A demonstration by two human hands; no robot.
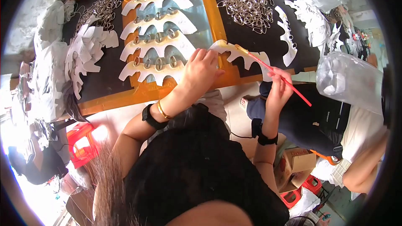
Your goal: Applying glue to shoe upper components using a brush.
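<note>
Hair (108, 184): lower left.
Left hand (202, 72): centre, grip I cannot tell.
Right hand (279, 88): right of centre, pinching brush (295, 91).
Strip (246, 59): may slide if brush drags.

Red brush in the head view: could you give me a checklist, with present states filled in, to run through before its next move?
1. Red brush gripped in the right hand: ok.
2. Brush tip over the scalloped white strip between the hands: ok.
3. Bristles actually pressing on that strip: cannot tell.
4. Left hand at the strip's left end: ok; how firmly it holds, cannot tell.
5. Rings fitted on that strip: not ok, none visible there.
6. Loose metal rings available on the table: ok, piled beyond the strip.
</note>
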